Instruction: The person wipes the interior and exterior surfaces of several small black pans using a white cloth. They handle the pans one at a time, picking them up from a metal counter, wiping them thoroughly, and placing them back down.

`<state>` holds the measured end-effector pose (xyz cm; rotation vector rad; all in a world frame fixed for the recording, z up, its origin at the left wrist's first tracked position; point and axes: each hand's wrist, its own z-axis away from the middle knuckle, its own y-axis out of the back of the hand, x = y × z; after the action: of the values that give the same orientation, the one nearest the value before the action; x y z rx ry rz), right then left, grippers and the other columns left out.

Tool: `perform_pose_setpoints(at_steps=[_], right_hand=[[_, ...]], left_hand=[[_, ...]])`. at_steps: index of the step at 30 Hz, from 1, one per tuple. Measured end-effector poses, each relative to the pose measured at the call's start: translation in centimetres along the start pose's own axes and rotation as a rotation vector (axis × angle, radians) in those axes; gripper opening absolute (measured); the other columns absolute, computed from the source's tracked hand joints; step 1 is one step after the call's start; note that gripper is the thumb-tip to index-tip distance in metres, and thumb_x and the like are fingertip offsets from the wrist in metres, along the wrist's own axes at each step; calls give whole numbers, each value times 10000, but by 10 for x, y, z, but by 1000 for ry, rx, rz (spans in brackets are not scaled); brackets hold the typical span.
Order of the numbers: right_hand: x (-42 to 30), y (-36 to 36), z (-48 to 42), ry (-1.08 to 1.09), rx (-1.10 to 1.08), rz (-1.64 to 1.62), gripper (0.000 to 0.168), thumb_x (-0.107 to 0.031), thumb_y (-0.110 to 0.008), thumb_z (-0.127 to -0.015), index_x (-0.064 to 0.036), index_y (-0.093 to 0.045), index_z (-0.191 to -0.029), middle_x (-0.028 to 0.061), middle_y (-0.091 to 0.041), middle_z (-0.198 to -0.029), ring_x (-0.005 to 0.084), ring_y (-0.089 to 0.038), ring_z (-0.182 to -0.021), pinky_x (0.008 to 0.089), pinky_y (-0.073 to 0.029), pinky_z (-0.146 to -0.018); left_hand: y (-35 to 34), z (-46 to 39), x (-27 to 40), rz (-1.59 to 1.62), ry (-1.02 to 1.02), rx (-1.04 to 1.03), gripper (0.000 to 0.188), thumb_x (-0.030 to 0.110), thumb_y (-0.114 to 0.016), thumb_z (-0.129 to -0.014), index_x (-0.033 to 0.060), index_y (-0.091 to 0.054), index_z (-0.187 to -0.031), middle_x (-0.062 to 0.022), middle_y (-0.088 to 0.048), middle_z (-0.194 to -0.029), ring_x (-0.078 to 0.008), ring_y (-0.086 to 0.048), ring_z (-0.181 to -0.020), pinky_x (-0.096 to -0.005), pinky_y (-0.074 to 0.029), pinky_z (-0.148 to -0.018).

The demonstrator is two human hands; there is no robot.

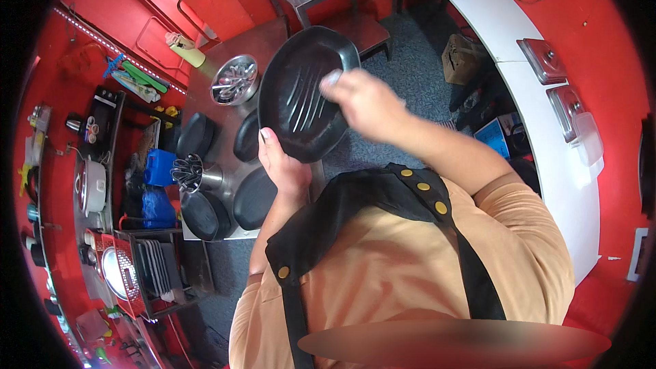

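A black oval sizzling plate [307, 87] with long light streaks across its inner face is tilted up in front of me. My left hand [282, 166] grips its lower left rim, thumb on the inner side. My right hand [366, 100], blurred, is at the plate's right part with a small whitish thing, perhaps a cloth or paper, in its fingers. On the steel table [220, 69] to the left lie several more black plates, one at the front [256, 198]. A steel bowl of cutlery [234, 82] and a steel container [211, 177] holding black-handled utensils stand among them.
A pale yellow bottle [187, 50] stands at the table's back left corner. Left of the table is a shelf with blue containers [160, 166] and a red basket [122, 277]. A white counter [533, 82] with lidded steel pans [543, 60] curves along the right. A cardboard box [463, 59] sits beneath.
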<state>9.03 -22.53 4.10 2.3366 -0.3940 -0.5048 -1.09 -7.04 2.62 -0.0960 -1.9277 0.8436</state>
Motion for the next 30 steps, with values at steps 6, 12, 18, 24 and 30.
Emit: perform_pose_setpoints(at_steps=[6, 12, 18, 24, 30], right_hand=[[-35, 0, 14, 248, -254, -308, 272, -98, -620, -738, -88, -690, -1001, 59, -599, -891, 256, -591, -858, 381, -521, -773], [37, 16, -39, 28, 183, 215, 290, -101, -567, -791, -62, -660, -1063, 101, -647, -999, 285, -601, -909, 382, -508, -812], [-38, -28, -12, 286, -149, -226, 266, -96, -548, -831, -46, -645, -1075, 108, -658, -1033, 284, -611, -864, 377, -516, -780], [-16, -36, 30, 172, -638, -624, 330, 12, -597, -769, -104, -720, -1053, 138, -698, -958, 307, -641, -926, 399, -518, -835], [-8, -29, 63, -320, -684, -779, 400, 21, -535, -789, -109, -713, -1123, 154, -698, -944, 274, -665, -843, 350, -515, -779]], left_hand=[[21, -5, -14, -20, 41, 53, 470, 328, -363, -1046, -56, -494, -1284, -159, -601, -1215, -246, -613, -1058, -357, -474, -935], [10, 4, 0, -64, 141, -8, 468, 323, -364, -1045, -54, -479, -1298, -168, -598, -1217, -265, -613, -1079, -386, -476, -962], [62, -3, -21, 8, 276, -54, 420, 320, -407, -1035, -27, -546, -1227, -118, -626, -1143, -196, -606, -1015, -333, -463, -926], [149, -60, -10, -513, 215, 30, 451, 345, -443, -1020, -42, -574, -1209, -102, -629, -1160, -187, -578, -1061, -313, -421, -959], [305, -114, -21, -556, 495, 402, 535, 429, -467, -1000, 6, -530, -1321, -116, -595, -1264, -209, -573, -1095, -351, -430, -937]])
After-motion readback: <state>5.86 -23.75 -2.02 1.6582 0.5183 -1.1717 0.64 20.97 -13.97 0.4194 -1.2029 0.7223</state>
